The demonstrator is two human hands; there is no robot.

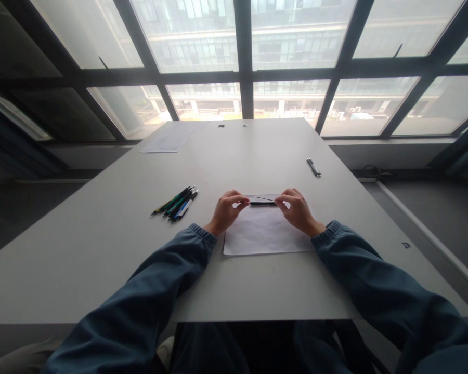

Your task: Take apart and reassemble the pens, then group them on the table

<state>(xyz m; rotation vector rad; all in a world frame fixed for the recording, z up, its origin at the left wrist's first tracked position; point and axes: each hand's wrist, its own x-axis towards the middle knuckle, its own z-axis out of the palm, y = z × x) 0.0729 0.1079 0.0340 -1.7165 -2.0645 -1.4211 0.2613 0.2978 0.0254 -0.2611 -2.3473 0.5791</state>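
My left hand (pixel 228 210) and my right hand (pixel 297 210) are raised over a stack of white paper (pixel 267 234), each with thumb and fingertips pinched together. Between them runs a thin dark rod (pixel 264 198), which looks like a pen refill. Its right end meets my right fingertips; the left end comes close to my left fingertips, where the grip is hard to make out. Just below the rod, a black pen-like bar (pixel 262 203) lies across the upper part of the paper, its ends near my fingers.
Left of the paper lies a bunch of several pens (pixel 176 203) in black, green and blue-white. A grey pen (pixel 313 168) rests toward the right edge of the white table (pixel 101 249). More paper sheets (pixel 167 139) lie at the far left, and a small dark mark (pixel 405 245) is at right.
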